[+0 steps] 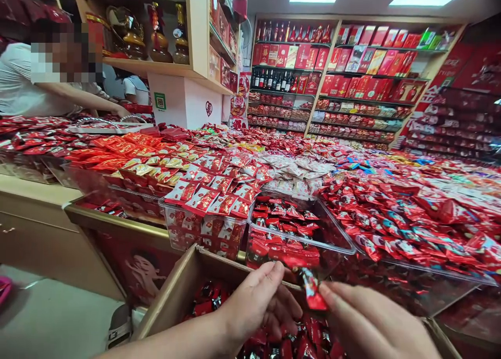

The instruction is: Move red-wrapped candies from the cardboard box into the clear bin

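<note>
Currently, above the carton (219, 270), the right hand (371, 312) pinches a wrapped candy (311, 291), its long axis slanting away and leftward. The left hand (264, 296), also over the carton, curls loosely, thumb parted, apart from the candy.

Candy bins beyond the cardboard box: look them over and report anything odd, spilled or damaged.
No spill or damage stands out. One oddity: the clear bin just beyond the cardboard box looks only part-filled, while the left bin and right bin beside it are heaped above their rims.

Dark bottles (273, 81) and red boxes (302, 57) stand on wooden-framed shelves (324, 77).
</note>
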Demonstrator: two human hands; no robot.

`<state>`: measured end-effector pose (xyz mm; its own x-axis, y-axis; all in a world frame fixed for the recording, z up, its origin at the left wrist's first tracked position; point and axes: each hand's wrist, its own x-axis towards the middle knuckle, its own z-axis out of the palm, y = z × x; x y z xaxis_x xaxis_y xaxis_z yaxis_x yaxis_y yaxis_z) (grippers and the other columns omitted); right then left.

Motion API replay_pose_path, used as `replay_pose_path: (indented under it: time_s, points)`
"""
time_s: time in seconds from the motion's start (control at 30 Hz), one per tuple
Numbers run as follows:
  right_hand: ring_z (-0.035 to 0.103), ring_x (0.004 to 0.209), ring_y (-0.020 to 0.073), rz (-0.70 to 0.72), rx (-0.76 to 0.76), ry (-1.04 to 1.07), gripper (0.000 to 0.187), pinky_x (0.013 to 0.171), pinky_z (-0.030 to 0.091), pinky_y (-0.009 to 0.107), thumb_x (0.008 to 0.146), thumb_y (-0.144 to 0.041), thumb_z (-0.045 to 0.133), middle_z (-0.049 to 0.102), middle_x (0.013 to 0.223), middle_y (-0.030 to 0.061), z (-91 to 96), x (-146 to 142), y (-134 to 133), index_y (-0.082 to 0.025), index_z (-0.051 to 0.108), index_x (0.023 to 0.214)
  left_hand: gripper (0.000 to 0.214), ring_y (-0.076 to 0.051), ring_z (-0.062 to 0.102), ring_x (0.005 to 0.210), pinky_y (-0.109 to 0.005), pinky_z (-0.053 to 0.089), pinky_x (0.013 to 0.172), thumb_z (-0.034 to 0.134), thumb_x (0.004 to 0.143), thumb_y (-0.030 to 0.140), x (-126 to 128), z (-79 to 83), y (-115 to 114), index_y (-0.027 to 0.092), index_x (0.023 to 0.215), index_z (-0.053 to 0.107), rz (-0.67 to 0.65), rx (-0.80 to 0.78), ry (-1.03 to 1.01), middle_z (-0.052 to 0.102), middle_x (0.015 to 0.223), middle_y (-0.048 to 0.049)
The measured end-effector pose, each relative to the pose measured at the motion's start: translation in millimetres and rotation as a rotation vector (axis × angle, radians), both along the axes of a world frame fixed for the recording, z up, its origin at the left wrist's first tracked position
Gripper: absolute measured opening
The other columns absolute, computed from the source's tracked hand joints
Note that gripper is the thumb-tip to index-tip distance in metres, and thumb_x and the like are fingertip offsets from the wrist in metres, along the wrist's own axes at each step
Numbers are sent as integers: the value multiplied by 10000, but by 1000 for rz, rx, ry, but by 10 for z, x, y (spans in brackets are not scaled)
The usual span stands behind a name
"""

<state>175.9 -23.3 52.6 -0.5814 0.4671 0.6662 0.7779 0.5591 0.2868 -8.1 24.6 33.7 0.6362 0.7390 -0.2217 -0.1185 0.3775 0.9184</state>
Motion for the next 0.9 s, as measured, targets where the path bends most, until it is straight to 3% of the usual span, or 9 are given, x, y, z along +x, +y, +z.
replay_pose_path:
  time_s: [0.13, 0.23, 0.33, 0.4, 0.5, 0.7, 0.8, 0.9]
  points:
    - [594, 595, 164, -344, 0, 104, 192, 507, 425, 250, 800, -253, 396, 644, 687, 56, 384, 102, 476, -181, 573, 816, 384, -67, 490, 443, -157, 265, 379, 321, 790, 496, 19, -79, -4, 143, 871, 447, -44, 99, 104, 547, 606, -6]
    - [585, 539, 178, -596, -187, -49, 181, 445, 370, 249, 794, -213, 375, 617, 608, 39, 534, 90, 1001, -175, 549, 760, 357, -59, 466, 441, -151, 267, 388, 333, 793, 467, 35, -169, -14, 141, 859, 463, -102, 191, 190, 542, 606, 0]
    - [616, 628, 228, -697, -358, -186, 204, 463, 382, 260, 765, -128, 359, 644, 680, 94, 554, 39, 1413, -151, 561, 780, 307, -60, 446, 472, -160, 312, 439, 376, 784, 415, 14, -200, -13, 136, 837, 494, -159, 267, 271, 526, 600, 7]
    - [623, 658, 254, -707, -406, -210, 223, 483, 403, 279, 731, -82, 367, 651, 690, 124, 522, 4, 1562, -133, 583, 761, 277, -65, 430, 518, -168, 326, 486, 421, 768, 373, -19, -196, 1, 129, 821, 539, -185, 405, 308, 513, 608, 7]
    - [625, 683, 272, -700, -453, -229, 249, 509, 427, 305, 705, -50, 370, 656, 691, 144, 447, -29, 1640, -121, 606, 739, 255, -70, 400, 543, -166, 307, 496, 464, 743, 335, -59, -204, 37, 138, 828, 601, -233, 607, 359, 513, 623, 4]
    - [619, 735, 231, -670, -553, -252, 263, 548, 437, 274, 726, -64, 371, 662, 771, 125, 303, -36, 1704, -140, 623, 732, 238, -74, 430, 541, -153, 339, 504, 511, 698, 275, -46, -301, 84, 140, 848, 638, -335, 620, 378, 544, 635, -9]
    - [611, 741, 218, -664, -578, -236, 244, 538, 423, 260, 716, -67, 389, 656, 790, 109, 375, -51, 1692, -148, 618, 736, 224, -88, 488, 587, -154, 365, 549, 516, 688, 210, -27, -363, 107, 153, 866, 639, -373, 651, 369, 593, 687, -18]
    - [595, 719, 216, -670, -539, -177, 205, 523, 403, 267, 749, -142, 395, 638, 775, 101, 566, -101, 1471, -155, 600, 747, 215, -124, 543, 665, -180, 380, 587, 487, 711, 165, -31, -491, 156, 177, 869, 632, -446, 792, 463, 624, 753, -22]
